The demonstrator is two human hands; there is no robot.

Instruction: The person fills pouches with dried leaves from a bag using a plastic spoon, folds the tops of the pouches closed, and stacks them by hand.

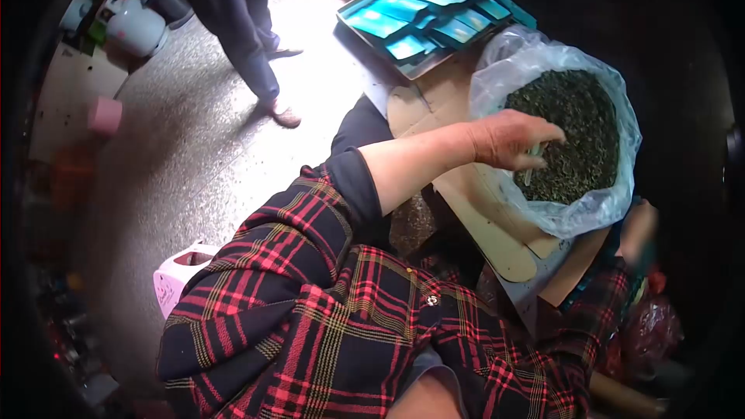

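Observation:
My left hand reaches over a clear plastic bag filled with dark green, dried tea-like leaves. Its fingers are bent and curve toward the thumb around a small, pale, see-through thing; I cannot tell what this is. My right hand is low on the right beside the bag, in shadow and smeared by motion, its fingers not distinct. Below the bag, near my right forearm, some blue-green material shows at the edge of a cardboard piece.
A tray of shiny blue-green packets lies beyond the bag. Cardboard covers the table under it. Another person's legs stand on the speckled floor. A pink box and a white gas cylinder are to the left.

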